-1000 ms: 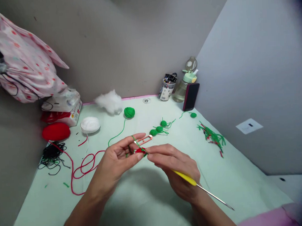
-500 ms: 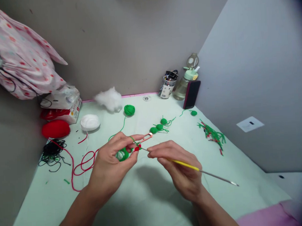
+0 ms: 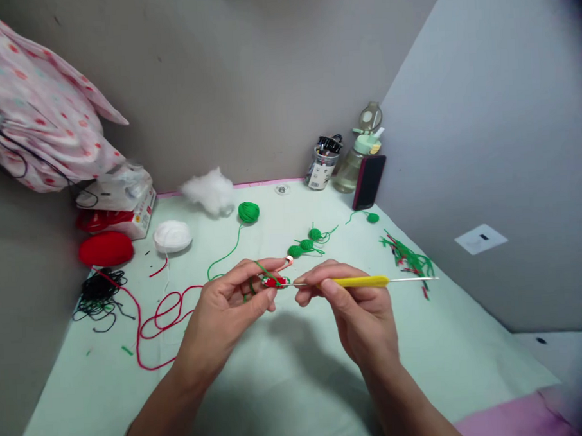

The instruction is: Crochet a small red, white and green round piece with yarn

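My left hand point(image 3: 227, 307) pinches a small red and green crochet piece point(image 3: 274, 282) above the pale green table, with green yarn looped over its forefinger. My right hand point(image 3: 360, 308) grips a yellow-handled crochet hook point(image 3: 361, 282), held level, its tip at the red piece. The green strand runs back over the table to a green yarn ball point(image 3: 249, 212). Pink scissors lie on the table just behind my left fingers, mostly hidden.
On the table lie a red yarn ball point(image 3: 106, 249), a white yarn ball point(image 3: 173, 236), black yarn point(image 3: 98, 294), loose red yarn point(image 3: 163, 317), white stuffing point(image 3: 209, 191), small green crochet pieces point(image 3: 306, 245) and yarn scraps point(image 3: 408, 259). A jar point(image 3: 323, 165), bottle point(image 3: 358, 157) and phone point(image 3: 370, 181) stand in the corner.
My right hand has turned the hook from pointing down-right to level, and its tip is back at the red piece. My left hand shifted slightly right.
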### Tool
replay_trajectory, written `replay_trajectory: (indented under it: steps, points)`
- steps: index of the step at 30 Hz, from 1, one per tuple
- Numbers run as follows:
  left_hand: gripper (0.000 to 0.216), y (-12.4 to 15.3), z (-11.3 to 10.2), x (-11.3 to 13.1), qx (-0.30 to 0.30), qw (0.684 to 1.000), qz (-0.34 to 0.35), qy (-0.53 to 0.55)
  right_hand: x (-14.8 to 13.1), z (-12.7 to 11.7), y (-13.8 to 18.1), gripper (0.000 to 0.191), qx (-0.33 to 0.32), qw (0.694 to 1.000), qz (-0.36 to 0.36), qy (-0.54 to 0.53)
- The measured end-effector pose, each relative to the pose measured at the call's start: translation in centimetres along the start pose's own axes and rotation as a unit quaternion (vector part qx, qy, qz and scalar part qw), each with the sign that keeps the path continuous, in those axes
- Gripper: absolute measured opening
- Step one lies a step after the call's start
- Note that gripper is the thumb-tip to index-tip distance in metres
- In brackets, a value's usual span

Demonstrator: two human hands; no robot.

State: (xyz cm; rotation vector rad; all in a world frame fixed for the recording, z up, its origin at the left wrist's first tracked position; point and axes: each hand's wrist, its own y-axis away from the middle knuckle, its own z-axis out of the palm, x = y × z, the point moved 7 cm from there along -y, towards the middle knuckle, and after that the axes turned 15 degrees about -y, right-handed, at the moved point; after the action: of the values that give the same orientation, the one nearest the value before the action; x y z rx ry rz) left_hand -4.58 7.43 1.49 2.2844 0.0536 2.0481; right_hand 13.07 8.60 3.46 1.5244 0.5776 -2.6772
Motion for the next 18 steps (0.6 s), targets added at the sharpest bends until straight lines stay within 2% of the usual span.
replay_trajectory:
  steps: [4,11,18]
  points:
    - [0.029,0.1,0.2,-0.1,-0.017,0.999,-0.017,0.038,-0.1,0.0,-0.2,0.014,0.008,1.000,0.006,-0.011]
    - [0.025,0.2,0.4,-0.6,-0.025,0.999,-0.023,0.032,1.0,-0.1,-0.6,0.015,0.037,0.993,0.069,-0.090]
    - [0.028,0.3,0.6,-1.0,-0.014,0.999,-0.032,0.032,0.9,0.2,-0.2,0.011,0.046,0.997,-0.010,-0.060]
